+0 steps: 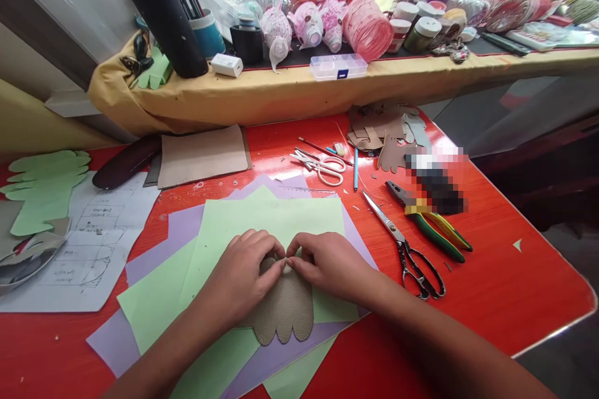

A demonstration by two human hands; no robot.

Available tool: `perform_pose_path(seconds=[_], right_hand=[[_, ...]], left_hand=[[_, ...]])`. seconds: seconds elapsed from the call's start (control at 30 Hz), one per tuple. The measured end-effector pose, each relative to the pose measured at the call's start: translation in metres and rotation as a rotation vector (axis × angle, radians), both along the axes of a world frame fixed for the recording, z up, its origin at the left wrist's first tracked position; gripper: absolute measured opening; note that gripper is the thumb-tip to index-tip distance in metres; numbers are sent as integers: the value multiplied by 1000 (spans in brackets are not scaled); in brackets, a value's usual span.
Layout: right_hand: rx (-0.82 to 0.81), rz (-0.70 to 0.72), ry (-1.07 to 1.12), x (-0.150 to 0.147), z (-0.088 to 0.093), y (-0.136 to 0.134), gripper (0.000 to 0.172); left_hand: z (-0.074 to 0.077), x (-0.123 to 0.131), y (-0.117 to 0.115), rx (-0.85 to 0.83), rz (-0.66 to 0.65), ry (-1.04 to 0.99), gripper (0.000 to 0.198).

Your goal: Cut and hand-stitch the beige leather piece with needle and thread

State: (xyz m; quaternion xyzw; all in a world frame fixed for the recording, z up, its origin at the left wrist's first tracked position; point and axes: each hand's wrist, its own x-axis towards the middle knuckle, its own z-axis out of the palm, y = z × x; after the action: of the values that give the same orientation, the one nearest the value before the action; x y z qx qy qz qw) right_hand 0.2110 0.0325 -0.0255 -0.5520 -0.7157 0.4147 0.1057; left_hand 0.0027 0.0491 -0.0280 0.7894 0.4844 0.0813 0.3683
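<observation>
A grey-brown leather piece (pixel 285 308) with a scalloped lower edge lies over the stacked green and purple paper sheets (pixel 274 215). My left hand (pixel 250 268) pinches its upper edge between thumb and forefinger. Right beside that, my right hand (pixel 322 262) pinches the same edge, so the fingertips of both hands almost meet. Whatever small part sits between the fingertips is hidden. To the right of my hands lie large black-handled scissors (pixel 400 243) and pliers with green and yellow grips (pixel 428 218).
Small white-handled scissors (pixel 322 165), pencils and a blue pen (pixel 355 168) lie beyond the paper. Leather scraps (pixel 381 128) are piled at the back right. Leather sheets (pixel 203 156), a drawn pattern sheet (pixel 105 230) and green cut-outs (pixel 47 187) lie left. Jars and crafts crowd the ledge (pixel 281 90).
</observation>
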Motion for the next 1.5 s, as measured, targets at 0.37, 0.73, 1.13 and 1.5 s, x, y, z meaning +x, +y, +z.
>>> perform_pose_path(seconds=[0.37,0.73,1.13,1.5], right_hand=[[53,16,-11,2,1,-3,11],[75,16,-30,2,-2,-3,15],[48,18,-28,2,2,-2,17],[46,33,-36,3,5,-1,17]], left_hand=[[15,32,65,232,-21,-19,23],[-7,74,99,410,-104,29,27],[14,120,194,568,-277,238,17],[6,132,208,525,-417,245,16]])
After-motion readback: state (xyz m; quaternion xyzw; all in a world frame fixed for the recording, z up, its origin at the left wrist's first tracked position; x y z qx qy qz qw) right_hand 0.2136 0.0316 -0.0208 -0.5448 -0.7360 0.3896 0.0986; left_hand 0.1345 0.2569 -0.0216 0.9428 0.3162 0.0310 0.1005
